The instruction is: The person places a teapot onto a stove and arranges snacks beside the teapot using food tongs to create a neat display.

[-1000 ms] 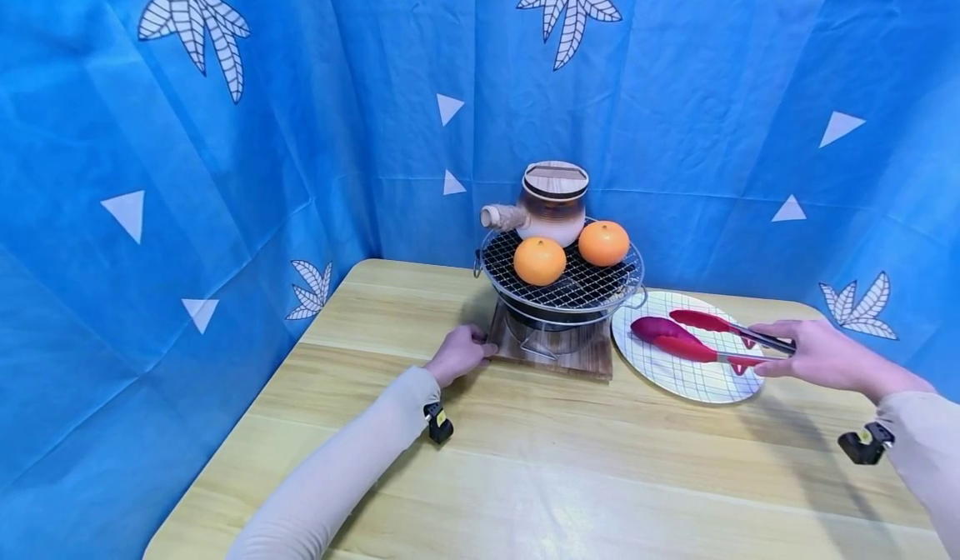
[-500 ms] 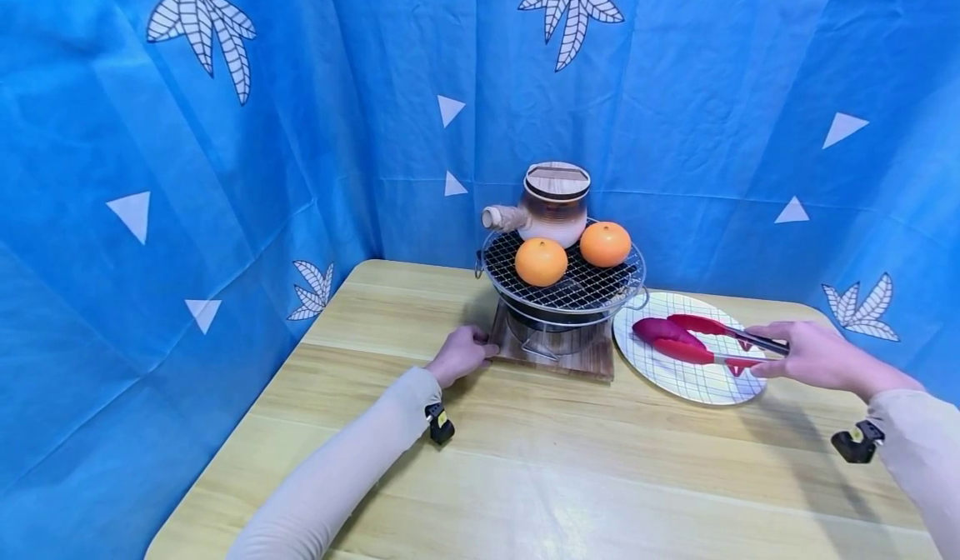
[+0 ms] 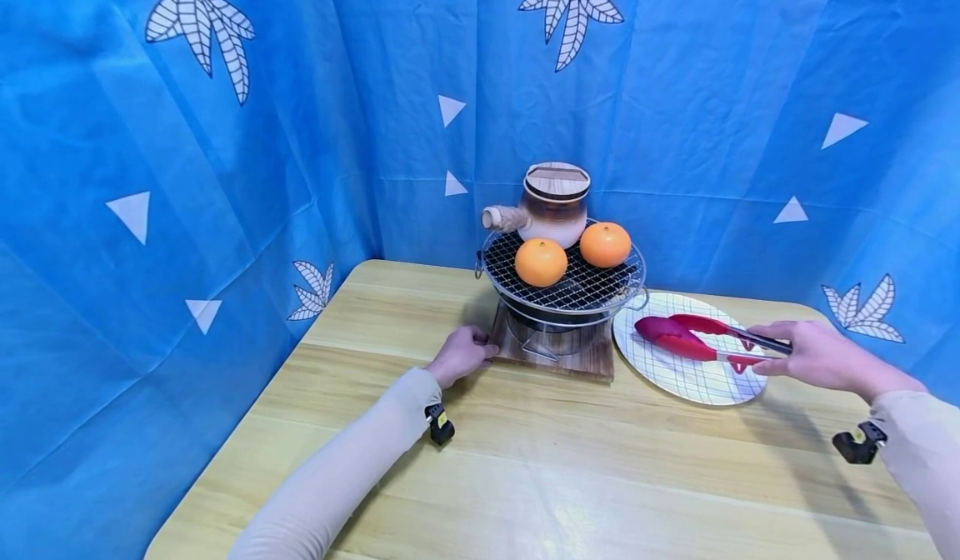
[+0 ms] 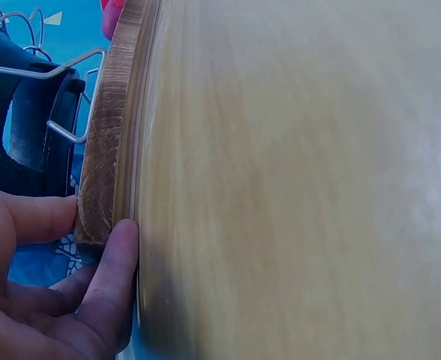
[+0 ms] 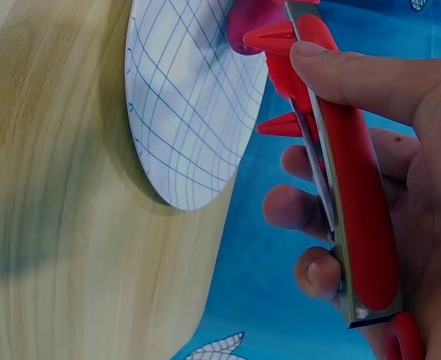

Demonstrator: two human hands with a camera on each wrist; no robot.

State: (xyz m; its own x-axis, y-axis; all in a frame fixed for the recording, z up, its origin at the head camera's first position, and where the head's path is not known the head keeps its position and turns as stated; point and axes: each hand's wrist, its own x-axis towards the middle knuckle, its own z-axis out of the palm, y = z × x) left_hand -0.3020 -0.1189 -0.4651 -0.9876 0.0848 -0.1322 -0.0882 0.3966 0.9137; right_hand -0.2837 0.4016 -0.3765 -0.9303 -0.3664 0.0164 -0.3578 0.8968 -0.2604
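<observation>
In the head view my left hand (image 3: 459,356) is at the left corner of a square wooden board (image 3: 592,363) under a small tabletop grill. The left wrist view shows its thumb (image 4: 46,217) on the board's top and a finger against the edge, pinching the corner. My right hand (image 3: 825,358) grips red-and-silver tongs (image 3: 688,347) by the handles. Between the red tips lies a smooth purple piece (image 3: 651,327), like a sweet potato, over the left part of a white checked plate (image 3: 697,389). The tongs partly hide it.
On the grill's wire rack (image 3: 573,295) sit an orange (image 3: 541,262), a second orange (image 3: 605,245) and a lidded clay pot (image 3: 553,220) with its handle pointing left. Blue curtains (image 3: 675,127) stand close behind the wooden table (image 3: 517,460).
My right hand and the tongs have shifted slightly over the plate, and the purple piece has shifted a little with them. My left hand stays at the board's corner.
</observation>
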